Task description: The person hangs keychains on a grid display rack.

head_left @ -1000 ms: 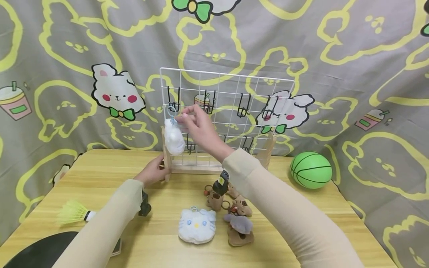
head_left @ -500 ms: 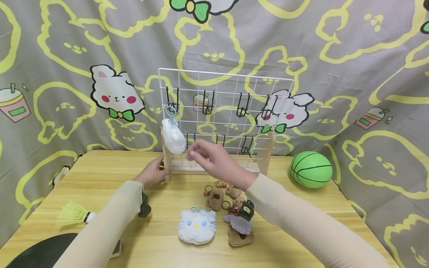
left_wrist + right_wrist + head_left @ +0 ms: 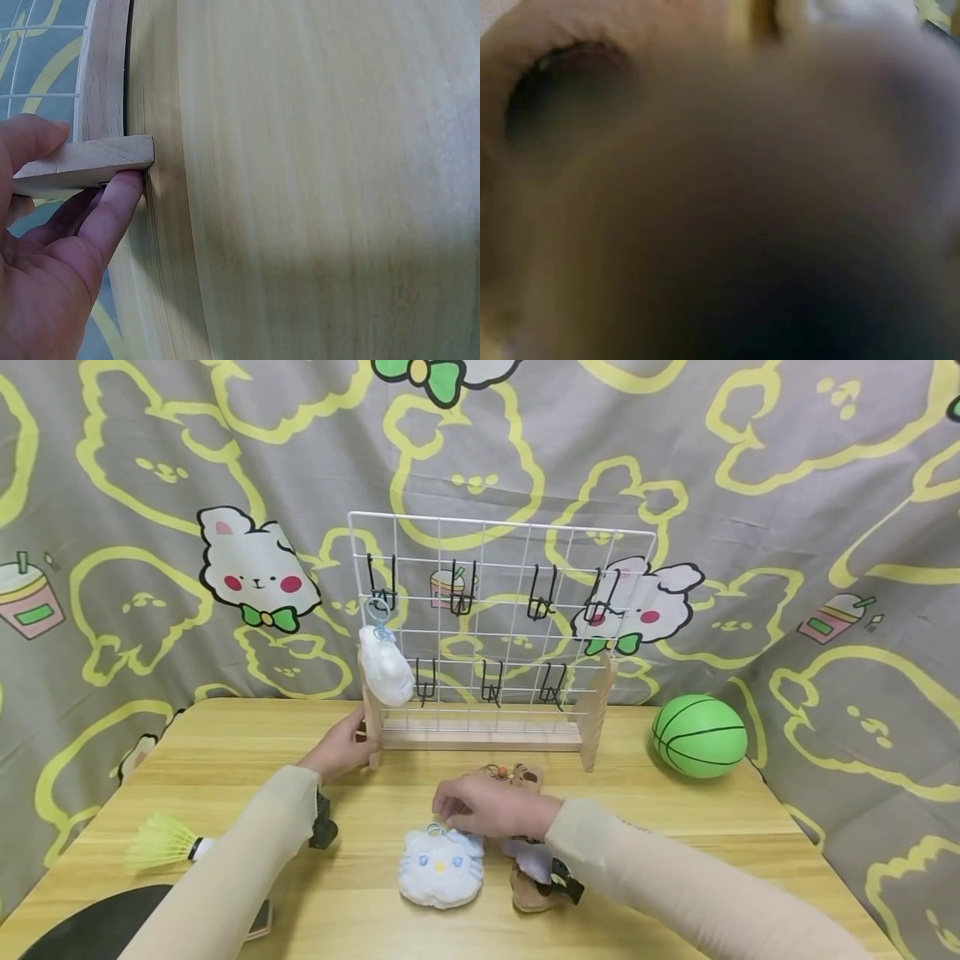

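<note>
My left hand (image 3: 347, 747) grips the wooden end post (image 3: 90, 159) of a white wire grid rack (image 3: 480, 741), thumb on one side and fingers on the other. From the rack's upper left hook hangs a white plush keychain (image 3: 387, 670) by its ring. Low over the table, my right hand (image 3: 491, 806) has loosely bent fingers just above the ring of a white cat-face plush keychain (image 3: 440, 881); no grip on it shows. Brown plush keychains (image 3: 531, 897) lie partly hidden under my right hand and wrist. A blurred brown surface fills most of the right wrist view.
Several black hooks (image 3: 491, 683) project from the grid. A green ball (image 3: 699, 737) sits at the right of the table (image 3: 675, 860). At left lie a yellow shuttlecock (image 3: 165, 842) and a dark round object (image 3: 90, 927), partly behind my sleeve.
My right hand has let go of the hanging white plush keychain and come down toward the cat-face plush. My left hand has stayed on the post.
</note>
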### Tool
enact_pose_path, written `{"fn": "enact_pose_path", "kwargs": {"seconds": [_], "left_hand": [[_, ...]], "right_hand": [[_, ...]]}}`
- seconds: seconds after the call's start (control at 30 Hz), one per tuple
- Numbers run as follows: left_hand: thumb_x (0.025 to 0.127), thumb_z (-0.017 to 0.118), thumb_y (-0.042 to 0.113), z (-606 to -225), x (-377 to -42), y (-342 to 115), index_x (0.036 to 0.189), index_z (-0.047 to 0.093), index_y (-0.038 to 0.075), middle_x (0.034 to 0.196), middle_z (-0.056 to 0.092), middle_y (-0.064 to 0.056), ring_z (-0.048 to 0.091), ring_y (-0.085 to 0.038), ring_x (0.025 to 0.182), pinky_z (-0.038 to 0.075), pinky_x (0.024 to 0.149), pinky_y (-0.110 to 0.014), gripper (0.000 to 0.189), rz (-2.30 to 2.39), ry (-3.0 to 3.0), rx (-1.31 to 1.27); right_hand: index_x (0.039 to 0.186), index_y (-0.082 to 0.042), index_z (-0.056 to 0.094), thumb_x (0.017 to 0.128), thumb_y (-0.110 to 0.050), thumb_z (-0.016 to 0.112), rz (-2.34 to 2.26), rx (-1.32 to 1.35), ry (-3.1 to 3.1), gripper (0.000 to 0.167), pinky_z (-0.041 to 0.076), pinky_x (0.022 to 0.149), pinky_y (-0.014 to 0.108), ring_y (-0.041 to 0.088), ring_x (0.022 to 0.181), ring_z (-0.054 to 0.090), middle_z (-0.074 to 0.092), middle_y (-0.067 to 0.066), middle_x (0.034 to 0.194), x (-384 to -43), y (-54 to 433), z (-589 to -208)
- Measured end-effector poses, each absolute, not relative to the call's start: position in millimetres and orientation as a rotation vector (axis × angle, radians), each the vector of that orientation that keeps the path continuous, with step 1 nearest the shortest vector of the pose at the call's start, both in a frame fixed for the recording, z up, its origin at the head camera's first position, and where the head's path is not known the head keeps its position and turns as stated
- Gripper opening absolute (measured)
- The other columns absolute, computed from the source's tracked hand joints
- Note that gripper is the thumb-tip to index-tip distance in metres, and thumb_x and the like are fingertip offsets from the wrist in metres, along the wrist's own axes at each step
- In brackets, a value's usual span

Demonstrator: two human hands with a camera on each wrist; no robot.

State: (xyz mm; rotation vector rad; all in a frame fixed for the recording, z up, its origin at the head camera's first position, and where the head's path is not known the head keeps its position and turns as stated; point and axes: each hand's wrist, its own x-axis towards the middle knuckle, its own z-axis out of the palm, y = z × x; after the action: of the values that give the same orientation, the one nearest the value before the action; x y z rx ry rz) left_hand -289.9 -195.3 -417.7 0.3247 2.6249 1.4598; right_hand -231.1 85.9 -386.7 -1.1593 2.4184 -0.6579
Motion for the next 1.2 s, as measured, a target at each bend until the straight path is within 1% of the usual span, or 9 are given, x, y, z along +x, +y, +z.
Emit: {"fn": "enact_pose_path", "kwargs": {"seconds": [0.13,0.23,0.37,0.5,0.67,0.83,0.93,1.0,1.2], "left_hand": [[0.098,0.058,0.003,-419,-291,-196,0.160,0.028,-0.005,0.134,0.055,-0.035,0.060,-0.045,0.122,0.057,0.081,-0.033,0.069,1.461,2.628,0.326],[0.098,0.058,0.003,-418,-290,-195,0.161,0.028,-0.005,0.135,0.055,-0.036,0.060,-0.044,0.121,0.057,0.081,-0.032,0.070,1.454,2.632,0.328],[0.099,0.057,0.004,-415,-288,-194,0.162,0.026,-0.004,0.136,0.054,-0.036,0.060,-0.043,0.119,0.057,0.079,-0.032,0.071,1.448,2.632,0.333],[0.099,0.057,0.005,-414,-287,-193,0.162,0.025,-0.003,0.136,0.054,-0.036,0.060,-0.042,0.118,0.056,0.078,-0.032,0.071,1.450,2.630,0.331],[0.099,0.057,0.005,-413,-286,-193,0.163,0.023,-0.004,0.135,0.054,-0.035,0.060,-0.041,0.116,0.056,0.079,-0.032,0.073,1.445,2.633,0.324],[0.098,0.058,0.004,-413,-285,-193,0.163,0.022,-0.004,0.138,0.053,-0.036,0.059,-0.043,0.119,0.056,0.080,-0.033,0.074,1.446,2.635,0.317],[0.098,0.058,0.004,-413,-285,-192,0.163,0.022,-0.004,0.140,0.052,-0.036,0.059,-0.045,0.121,0.057,0.083,-0.035,0.075,1.437,2.640,0.307],[0.099,0.057,0.004,-413,-284,-192,0.164,0.020,-0.004,0.141,0.052,-0.036,0.059,-0.045,0.121,0.057,0.084,-0.036,0.075,1.431,2.642,0.303],[0.100,0.057,0.005,-412,-284,-192,0.165,0.018,-0.003,0.141,0.051,-0.036,0.059,-0.046,0.123,0.058,0.085,-0.039,0.076,1.427,2.640,0.315]], "right_hand": [[0.118,-0.003,0.068,0.097,-0.001,0.068,-0.604,-1.204,2.409,0.021,0.054,0.092,0.015,0.010,0.101,0.069,0.075,0.009,0.109,-229,82,-393],[0.120,-0.006,0.068,0.096,-0.004,0.071,-0.540,-1.229,2.432,0.024,0.053,0.088,0.016,0.008,0.095,0.065,0.073,0.007,0.107,-227,78,-395],[0.122,-0.010,0.068,0.095,-0.008,0.074,-0.492,-1.210,2.433,0.028,0.049,0.082,0.015,0.003,0.086,0.057,0.067,0.005,0.106,-224,73,-397],[0.123,-0.013,0.067,0.094,-0.006,0.075,-0.486,-1.181,2.422,0.031,0.048,0.078,0.014,0.002,0.084,0.054,0.063,0.005,0.106,-222,69,-396],[0.118,-0.013,0.066,0.094,-0.005,0.074,-0.483,-1.138,2.413,0.027,0.047,0.076,0.014,0.003,0.083,0.053,0.060,0.005,0.105,-220,66,-395],[0.112,-0.013,0.064,0.094,-0.008,0.076,-0.452,-1.097,2.437,0.021,0.043,0.072,0.015,0.003,0.080,0.046,0.057,-0.001,0.094,-220,65,-397],[0.109,-0.013,0.064,0.093,-0.010,0.077,-0.430,-1.073,2.457,0.021,0.043,0.072,0.015,0.003,0.080,0.046,0.056,-0.004,0.090,-221,64,-398],[0.108,-0.013,0.064,0.092,-0.010,0.078,-0.434,-1.057,2.458,0.021,0.044,0.073,0.016,0.002,0.081,0.047,0.057,-0.005,0.090,-222,63,-399],[0.111,-0.012,0.063,0.092,-0.007,0.077,-0.488,-1.008,2.430,0.024,0.047,0.072,0.016,0.002,0.077,0.050,0.060,-0.003,0.090,-225,64,-399]]}}
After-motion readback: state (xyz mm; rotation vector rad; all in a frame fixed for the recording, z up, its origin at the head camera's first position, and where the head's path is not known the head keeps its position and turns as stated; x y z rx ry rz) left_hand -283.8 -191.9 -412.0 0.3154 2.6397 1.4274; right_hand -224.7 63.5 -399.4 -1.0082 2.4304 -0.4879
